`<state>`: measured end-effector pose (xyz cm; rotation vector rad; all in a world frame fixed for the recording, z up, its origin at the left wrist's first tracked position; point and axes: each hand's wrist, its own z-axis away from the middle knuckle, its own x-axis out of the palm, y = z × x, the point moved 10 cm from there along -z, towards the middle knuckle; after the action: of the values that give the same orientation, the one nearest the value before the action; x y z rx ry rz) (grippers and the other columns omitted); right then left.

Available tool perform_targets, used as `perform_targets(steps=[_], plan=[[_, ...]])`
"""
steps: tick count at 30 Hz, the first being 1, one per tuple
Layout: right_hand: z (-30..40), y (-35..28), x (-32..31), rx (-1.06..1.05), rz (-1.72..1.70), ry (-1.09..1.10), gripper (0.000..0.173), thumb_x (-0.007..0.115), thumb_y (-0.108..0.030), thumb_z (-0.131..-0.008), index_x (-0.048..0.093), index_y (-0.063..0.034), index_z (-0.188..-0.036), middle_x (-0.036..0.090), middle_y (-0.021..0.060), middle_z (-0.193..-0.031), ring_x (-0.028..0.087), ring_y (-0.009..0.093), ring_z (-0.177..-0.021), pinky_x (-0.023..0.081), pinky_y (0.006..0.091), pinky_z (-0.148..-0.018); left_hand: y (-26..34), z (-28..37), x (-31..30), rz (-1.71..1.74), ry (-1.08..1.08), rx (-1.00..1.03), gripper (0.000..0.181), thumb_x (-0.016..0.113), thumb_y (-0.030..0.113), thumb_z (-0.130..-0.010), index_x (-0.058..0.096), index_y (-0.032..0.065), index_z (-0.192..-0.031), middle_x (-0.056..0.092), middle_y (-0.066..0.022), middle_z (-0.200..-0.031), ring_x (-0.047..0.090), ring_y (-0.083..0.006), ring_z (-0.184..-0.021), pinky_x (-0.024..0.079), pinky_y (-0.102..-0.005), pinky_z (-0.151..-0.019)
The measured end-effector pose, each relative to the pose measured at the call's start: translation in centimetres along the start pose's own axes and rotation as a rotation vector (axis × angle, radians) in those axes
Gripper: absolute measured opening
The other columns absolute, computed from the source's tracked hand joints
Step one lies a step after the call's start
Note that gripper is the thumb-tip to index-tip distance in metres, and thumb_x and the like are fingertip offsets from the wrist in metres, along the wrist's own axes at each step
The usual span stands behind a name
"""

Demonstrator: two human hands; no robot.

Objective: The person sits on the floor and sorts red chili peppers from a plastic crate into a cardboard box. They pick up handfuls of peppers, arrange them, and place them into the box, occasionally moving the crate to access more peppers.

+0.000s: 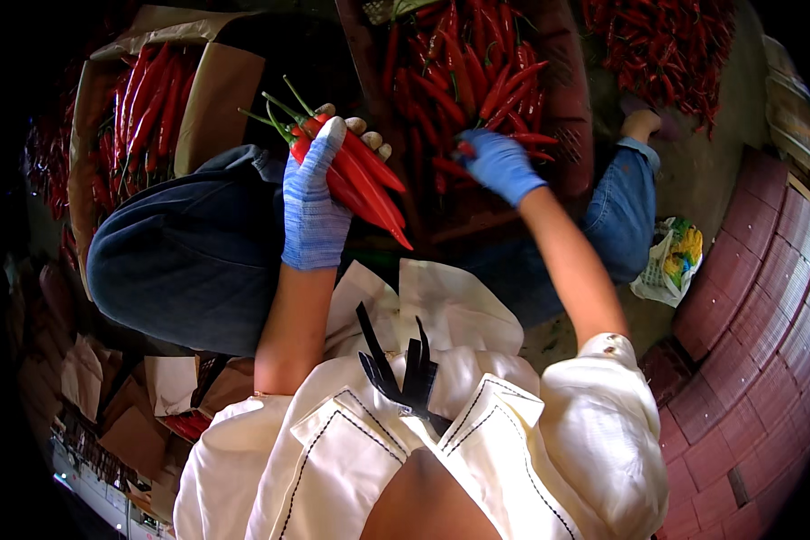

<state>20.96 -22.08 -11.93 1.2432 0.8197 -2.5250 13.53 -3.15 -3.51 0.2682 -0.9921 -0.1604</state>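
Observation:
My left hand [318, 196], in a blue knit glove with pale fingertips, grips a bunch of several long red chili peppers [361, 179]. Their green stems point up and left, their tips down and right. To the right, my right hand [503, 165], gloved in blue as well, reaches into a dark red plastic crate [574, 74]. It is slightly blurred, and a red pepper shows at its fingertips; how firmly it is held is unclear. Loose red chili peppers [469, 74] lie heaped in that crate. Left of me, an open cardboard box [223, 101] holds red chili peppers [150, 108] laid side by side.
A large pile of red chilies [668, 54] lies on the floor at the upper right. Stacked reddish crates [736, 317] line the right side, near a patterned plastic bag [671, 260]. Several more open cardboard boxes [135, 439] stand at the lower left. My bent knees flank the crate.

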Motion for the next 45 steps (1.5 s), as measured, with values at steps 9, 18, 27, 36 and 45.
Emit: perform_targets(steps=[9,18,27,36,45], plan=[[-1.0,-1.4,-1.8,0.17,0.182,-0.238,0.048,0.065,-0.026,-0.074,0.051,-0.0124,-0.117,0.059,0.0141,-0.105,0.056,0.031,-0.098,0.045,0.0412,-0.086,0.1,-0.2,-0.8,0.018,0.012,0.003,0.038,0.063,0.007,-0.082,0.042,0.0103,-0.113,0.055,-0.0098,-0.092,0.057,-0.0238,-0.081,0.048,-0.0424,-0.075],[-3.8,-0.7,-2.4,-0.261,0.7,-0.095,0.043,0.06,-0.008,-0.072,0.056,-0.0195,-0.113,0.054,0.0062,-0.106,0.05,0.026,-0.099,0.043,0.0382,-0.082,-0.1,-0.1,0.0,-0.048,0.03,0.003,0.038,0.064,0.008,-0.08,0.042,0.0093,-0.112,0.055,-0.0111,-0.091,0.058,-0.0238,-0.081,0.049,-0.042,-0.074],[-0.3,-2.9,3.3,-0.465,0.616,-0.125,0.025,0.052,-0.013,-0.077,0.064,-0.0183,-0.099,0.055,0.0048,-0.108,0.051,0.024,-0.1,0.043,0.0369,-0.08,-0.9,-0.3,-0.2,-0.063,0.002,-0.046,0.036,0.066,0.01,-0.079,0.047,0.0113,-0.109,0.056,-0.0099,-0.094,0.058,-0.0247,-0.084,0.048,-0.0427,-0.082],[0.7,-6.8,6.3,-0.744,0.558,-0.32,0.032,0.055,-0.013,-0.075,0.06,-0.0198,-0.106,0.058,0.0043,-0.106,0.053,0.025,-0.098,0.043,0.0369,-0.081,-0.6,-0.5,-0.2,-0.052,0.002,-0.013,0.035,0.066,0.01,-0.079,0.047,0.0109,-0.108,0.056,-0.0103,-0.093,0.059,-0.0246,-0.084,0.048,-0.0428,-0.078],[3.2,-7.0,3.6,-0.708,0.338,-0.265,0.03,0.063,-0.018,-0.073,0.061,-0.0168,-0.103,0.056,0.0081,-0.107,0.051,0.027,-0.101,0.042,0.0397,-0.083,-0.4,-0.4,-0.6,-0.045,0.006,0.006,0.038,0.066,0.012,-0.079,0.047,0.0096,-0.111,0.057,-0.0108,-0.094,0.058,-0.0248,-0.085,0.048,-0.0433,-0.081]])
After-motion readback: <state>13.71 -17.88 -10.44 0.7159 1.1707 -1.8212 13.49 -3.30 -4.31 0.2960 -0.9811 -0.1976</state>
